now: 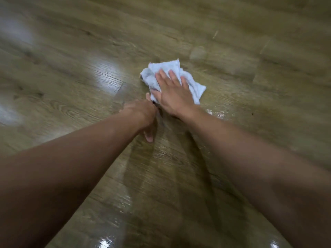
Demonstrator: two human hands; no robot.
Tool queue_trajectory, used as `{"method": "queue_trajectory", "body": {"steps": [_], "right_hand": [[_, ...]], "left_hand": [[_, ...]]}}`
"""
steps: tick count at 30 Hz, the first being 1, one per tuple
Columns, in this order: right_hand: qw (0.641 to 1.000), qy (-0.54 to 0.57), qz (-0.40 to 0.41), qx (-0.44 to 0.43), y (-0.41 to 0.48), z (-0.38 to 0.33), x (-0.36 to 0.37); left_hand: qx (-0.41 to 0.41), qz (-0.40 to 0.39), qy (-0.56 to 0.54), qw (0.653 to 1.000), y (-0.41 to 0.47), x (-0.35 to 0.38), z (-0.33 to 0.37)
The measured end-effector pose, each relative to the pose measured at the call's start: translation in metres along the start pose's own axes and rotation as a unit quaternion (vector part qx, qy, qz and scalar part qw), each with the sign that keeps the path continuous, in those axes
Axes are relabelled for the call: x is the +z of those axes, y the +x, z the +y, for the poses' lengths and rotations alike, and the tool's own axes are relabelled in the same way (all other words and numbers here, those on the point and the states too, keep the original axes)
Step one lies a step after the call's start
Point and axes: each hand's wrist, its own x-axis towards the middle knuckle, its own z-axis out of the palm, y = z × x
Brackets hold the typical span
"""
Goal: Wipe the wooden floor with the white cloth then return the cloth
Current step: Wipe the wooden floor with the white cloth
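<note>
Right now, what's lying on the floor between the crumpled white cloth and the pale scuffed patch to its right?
Nothing: the head view shows only bare wooden floor between the crumpled white cloth and the pale scuffed patch.

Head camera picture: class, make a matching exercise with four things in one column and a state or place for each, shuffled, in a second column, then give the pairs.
Things:
1. white cloth
2. right hand
3. left hand
4. wooden floor

States:
A. shiny, with glare patches
B. crumpled, lying on the floor
C. flat on the cloth, fingers spread
D. braced on bare floor beside the cloth

Pairs: 1-B, 2-C, 3-D, 4-A
</note>
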Motion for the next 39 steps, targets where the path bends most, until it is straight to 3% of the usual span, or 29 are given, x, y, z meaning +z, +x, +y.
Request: {"method": "queue_trajectory", "body": {"steps": [5, 8, 12, 15, 19, 21, 23, 27, 31, 34, 36, 39], "right_hand": [[0.999, -0.02, 0.022, 0.013, -0.088, 0.006, 0.011], [0.998, -0.05, 0.032, 0.002, -0.06, 0.026, 0.002], [0.996, 0.004, 0.018, 0.089, 0.017, 0.055, -0.016], [0.992, -0.002, 0.044, 0.115, 0.007, 0.046, -0.011], [0.995, -0.032, 0.069, 0.067, -0.076, 0.032, 0.007], [0.999, -0.032, 0.036, 0.023, -0.079, 0.057, -0.003], [0.998, -0.04, 0.031, 0.042, -0.055, 0.089, -0.017], [0.989, 0.008, 0.011, 0.149, -0.01, 0.124, -0.039], [0.989, 0.015, 0.039, 0.143, -0.052, 0.088, -0.023], [0.996, 0.001, 0.055, 0.07, -0.115, 0.062, 0.0], [1.0, 0.007, 0.02, 0.022, -0.119, 0.083, -0.009], [0.996, 0.017, 0.016, 0.087, -0.072, 0.146, -0.034]], "left_hand": [[0.041, 0.015, 0.077, 0.996, 0.008, -0.001, -0.002], [0.063, 0.053, 0.086, 0.993, 0.003, -0.007, 0.005], [0.061, 0.025, 0.07, 0.995, 0.001, -0.008, 0.004], [0.107, 0.049, 0.021, 0.993, 0.008, 0.002, -0.012], [0.118, 0.052, -0.028, 0.991, 0.003, -0.009, -0.005], [0.127, 0.057, -0.057, 0.989, 0.004, -0.022, 0.008], [0.142, 0.069, -0.045, 0.986, 0.002, -0.027, 0.025], [0.097, 0.067, 0.037, 0.992, -0.013, -0.028, 0.06], [0.095, 0.076, 0.0, 0.993, -0.002, -0.028, 0.057], [0.099, 0.078, 0.004, 0.992, 0.004, -0.027, 0.06], [0.104, 0.075, 0.006, 0.992, 0.005, -0.029, 0.064], [0.081, 0.063, -0.006, 0.995, -0.002, -0.033, 0.067]]}}
